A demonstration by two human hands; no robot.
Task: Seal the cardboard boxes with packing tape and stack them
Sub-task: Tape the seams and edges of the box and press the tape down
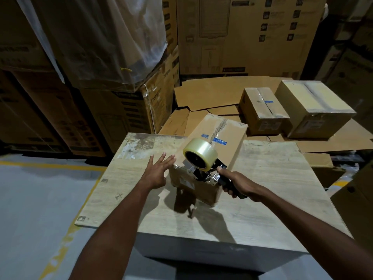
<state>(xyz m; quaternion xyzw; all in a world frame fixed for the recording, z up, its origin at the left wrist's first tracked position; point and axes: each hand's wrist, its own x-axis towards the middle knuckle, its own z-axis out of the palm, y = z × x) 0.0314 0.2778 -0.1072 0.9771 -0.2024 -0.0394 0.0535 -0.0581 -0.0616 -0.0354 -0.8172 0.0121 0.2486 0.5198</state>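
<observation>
Head view, nearest first: two bare forearms reach out over a pale, wood-grain table top (262,199) with scuffed patches at its far left corner. The left hand (156,172) lies flat with its fingers straight and spread wide, holding nothing; its fingertips reach the left side of a long brown cardboard box (228,136) (whether they actually press on it I cannot tell). The right hand (238,184) has its fingers wrapped tight round the black handle of a metal tape dispenser (203,166), which carries a fat roll of clear packing tape (199,153). The dispenser sits at the box's near end, at six o'clock on its top face.

The box lies on the table with its length running toward one o'clock, its far end sticking out past the table's far edge. A centre seam and blue printed marks show on its top.

At two o'clock beyond the table, two smaller taped cardboard boxes (264,110) (312,110) stand side by side on flattened brown cardboard sheets (212,93). At nine o'clock lies grey floor (30,209) with a yellow line. Tall printed cartons (242,37) fill the background, those at eleven o'clock draped in clear plastic film (105,37).
</observation>
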